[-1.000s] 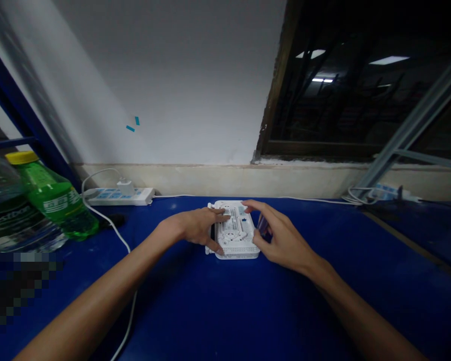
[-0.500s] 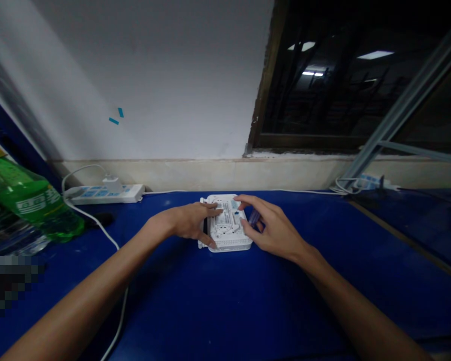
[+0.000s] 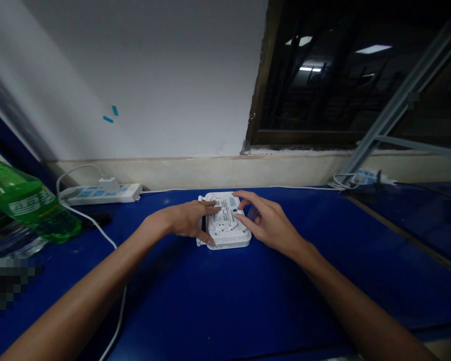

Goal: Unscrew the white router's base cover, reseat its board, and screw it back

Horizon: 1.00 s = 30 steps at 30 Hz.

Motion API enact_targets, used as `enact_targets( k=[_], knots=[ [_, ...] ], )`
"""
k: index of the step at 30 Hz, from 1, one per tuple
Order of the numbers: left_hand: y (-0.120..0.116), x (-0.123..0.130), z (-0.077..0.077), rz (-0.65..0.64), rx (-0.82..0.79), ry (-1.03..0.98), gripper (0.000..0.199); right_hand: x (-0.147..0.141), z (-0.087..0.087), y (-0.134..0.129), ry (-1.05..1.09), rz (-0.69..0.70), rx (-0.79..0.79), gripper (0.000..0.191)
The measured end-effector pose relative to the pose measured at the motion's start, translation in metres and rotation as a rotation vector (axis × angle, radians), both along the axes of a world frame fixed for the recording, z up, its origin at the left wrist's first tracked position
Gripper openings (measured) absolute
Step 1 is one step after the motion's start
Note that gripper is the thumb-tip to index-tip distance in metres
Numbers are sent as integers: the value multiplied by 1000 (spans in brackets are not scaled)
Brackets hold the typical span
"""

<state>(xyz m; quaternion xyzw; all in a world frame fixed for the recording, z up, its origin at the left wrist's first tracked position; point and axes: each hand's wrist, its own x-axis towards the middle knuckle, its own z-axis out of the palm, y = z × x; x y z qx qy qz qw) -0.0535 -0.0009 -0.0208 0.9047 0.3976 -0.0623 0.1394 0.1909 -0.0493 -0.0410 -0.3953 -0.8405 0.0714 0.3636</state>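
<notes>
A white router [image 3: 229,231], or a similar flat box, lies on the blue table with its vented, labelled side up. Rod-like parts, perhaps folded antennas, run along its left edge. My left hand [image 3: 186,219] holds it from the left, with fingers over the top face and the thumb at the near left corner. My right hand [image 3: 272,220] is bent over the right side, its index finger and thumb apart above the top face. A small purple object [image 3: 253,213] is tucked inside that hand; its kind is mostly hidden.
A white power strip [image 3: 130,193] with a plugged-in charger stands against the wall, its cable [image 3: 104,230] running toward me past my left forearm. Green bottles [image 3: 30,200] lie at the left. A metal frame post [image 3: 376,120] and bundled cables [image 3: 340,181] are at the back right.
My right thumb and fingertips have shifted slightly up and left over the router's top. The view has moved a little. My left hand keeps its hold.
</notes>
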Motion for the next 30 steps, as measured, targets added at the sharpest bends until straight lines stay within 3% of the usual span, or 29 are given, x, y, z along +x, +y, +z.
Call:
enact_targets(
  k=[6,11,17,22,27,30],
  knots=[
    [0,2,3,1,-11,26,98,0,1,-2,-5,-1,23,68],
    [0,1,2,6,-10,32,96,0,0,0,5,-12,33,51],
    [0,1,1,-8,6,26,97,0,4,-4,-40,-6,47,70],
    [0,2,3,3,-4,49,97,0,2,-2,-20,-15,44,50],
    [0,2,3,6,-7,47,98,1,3,-3,-18,3,42,65],
    [0,2,2,-3,-6,37,98,1,3,-2,-64,-9,35,54]
  ],
)
